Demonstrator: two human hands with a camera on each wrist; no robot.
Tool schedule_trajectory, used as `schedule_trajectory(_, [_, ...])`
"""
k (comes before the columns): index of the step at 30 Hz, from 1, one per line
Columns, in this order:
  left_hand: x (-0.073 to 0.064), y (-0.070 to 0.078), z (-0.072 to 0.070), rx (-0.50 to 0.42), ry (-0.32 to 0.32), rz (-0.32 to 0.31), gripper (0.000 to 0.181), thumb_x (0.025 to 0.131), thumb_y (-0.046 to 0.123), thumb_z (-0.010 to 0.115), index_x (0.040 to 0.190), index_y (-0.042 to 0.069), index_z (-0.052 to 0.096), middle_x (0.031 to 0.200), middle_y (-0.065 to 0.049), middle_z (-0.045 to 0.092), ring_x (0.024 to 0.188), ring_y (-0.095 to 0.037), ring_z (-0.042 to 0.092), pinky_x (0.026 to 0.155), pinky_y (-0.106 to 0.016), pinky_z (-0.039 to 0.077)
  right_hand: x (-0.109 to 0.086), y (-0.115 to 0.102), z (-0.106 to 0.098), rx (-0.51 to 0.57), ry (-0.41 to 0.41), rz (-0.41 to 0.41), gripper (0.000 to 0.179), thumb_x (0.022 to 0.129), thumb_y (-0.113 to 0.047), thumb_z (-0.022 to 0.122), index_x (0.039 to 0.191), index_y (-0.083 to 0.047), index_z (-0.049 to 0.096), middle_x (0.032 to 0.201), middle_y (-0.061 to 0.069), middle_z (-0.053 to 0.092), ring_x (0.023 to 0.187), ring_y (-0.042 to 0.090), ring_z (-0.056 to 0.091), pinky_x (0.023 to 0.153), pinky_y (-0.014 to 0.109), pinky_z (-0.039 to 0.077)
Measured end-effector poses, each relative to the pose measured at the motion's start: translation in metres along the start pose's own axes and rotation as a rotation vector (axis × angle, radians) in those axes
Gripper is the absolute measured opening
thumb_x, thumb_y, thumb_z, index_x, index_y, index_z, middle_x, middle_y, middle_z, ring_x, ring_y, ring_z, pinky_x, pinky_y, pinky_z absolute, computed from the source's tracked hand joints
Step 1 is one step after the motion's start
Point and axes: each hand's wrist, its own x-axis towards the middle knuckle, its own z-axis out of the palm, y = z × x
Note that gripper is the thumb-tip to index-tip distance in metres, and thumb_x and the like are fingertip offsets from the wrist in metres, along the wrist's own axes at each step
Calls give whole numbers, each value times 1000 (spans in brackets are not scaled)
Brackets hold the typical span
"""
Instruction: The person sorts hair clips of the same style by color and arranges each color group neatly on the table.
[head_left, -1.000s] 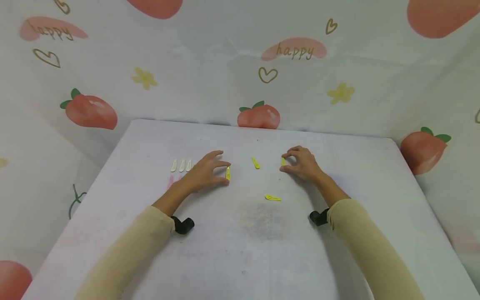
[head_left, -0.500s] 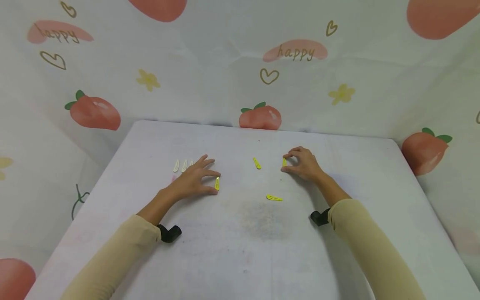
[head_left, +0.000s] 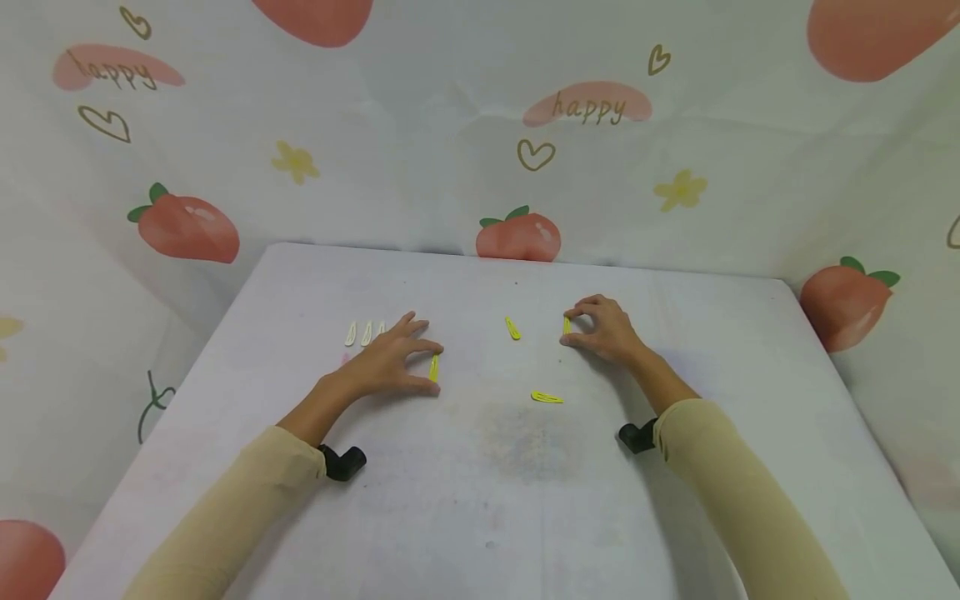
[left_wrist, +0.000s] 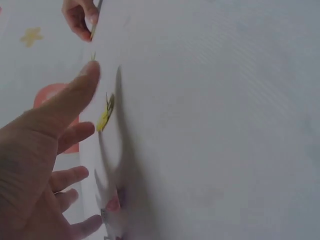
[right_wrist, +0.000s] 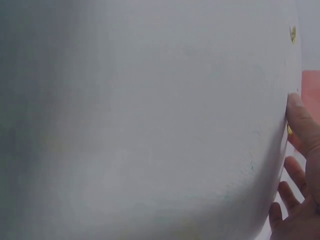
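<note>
My left hand [head_left: 386,362] is over the left-middle of the table, thumb and index finger spread around the two ends of a yellow snap hair clip [head_left: 434,367]. In the left wrist view this hair clip [left_wrist: 104,118] lies on the table, with a small gap to the fingertips. My right hand [head_left: 606,329] pinches another yellow hair clip [head_left: 567,326] by its ends, thumb near, index finger far. Between the hands a yellow hair clip [head_left: 512,327] lies slanted, and one more yellow hair clip [head_left: 547,397] lies sideways nearer me.
Several white hair clips [head_left: 351,334] stand in a row left of my left hand, partly covered by it. A bit of pink [head_left: 346,358] shows below them. The white table [head_left: 480,517] meets a printed curtain [head_left: 420,167] at the back.
My left hand carried its yellow hair clip left and toward me, then spread its thumb and finger off it. My right hand stayed in place, still holding its hair clip.
</note>
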Motion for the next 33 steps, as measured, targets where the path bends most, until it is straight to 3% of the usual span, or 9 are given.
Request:
schedule_trajectory(6, [29, 17, 5, 36, 37, -1, 61, 83, 47, 77, 129, 9, 67, 149, -21, 45, 146, -40, 25, 110, -61, 31, -1, 1, 1, -1, -2, 15, 49, 81, -22, 84, 121, 1, 69, 131, 23, 54, 128, 43, 42, 109, 59, 29])
schedule_trajectory(16, [80, 49, 25, 104, 3, -21, 61, 90, 46, 71, 136, 6, 61, 149, -16, 46, 143, -30, 34, 109, -54, 37, -1, 0, 1, -1, 6, 2, 49, 82, -22, 84, 122, 1, 68, 131, 23, 53, 128, 42, 42, 109, 58, 29])
schedule_trajectory(22, [96, 57, 35, 139, 5, -65, 63, 91, 49, 68, 138, 8, 60, 150, -14, 44, 144, -29, 31, 109, -54, 33, 0, 0, 2, 6, 7, -4, 49, 81, -22, 84, 122, 1, 68, 131, 23, 53, 128, 42, 42, 109, 58, 29])
schedule_trajectory(27, [104, 57, 41, 148, 52, -67, 63, 88, 51, 70, 136, 11, 62, 146, -13, 48, 139, -26, 36, 106, -55, 35, -1, -2, 2, 4, 18, 3, 49, 81, -22, 84, 122, 1, 68, 131, 23, 54, 128, 42, 43, 109, 58, 30])
schedule_trajectory(33, [110, 54, 43, 150, 46, -90, 65, 86, 53, 72, 138, 16, 61, 148, -10, 48, 141, -25, 36, 106, -54, 33, -2, -3, 1, 13, 11, 19, 49, 82, -21, 83, 123, 1, 67, 132, 23, 53, 129, 42, 42, 111, 59, 28])
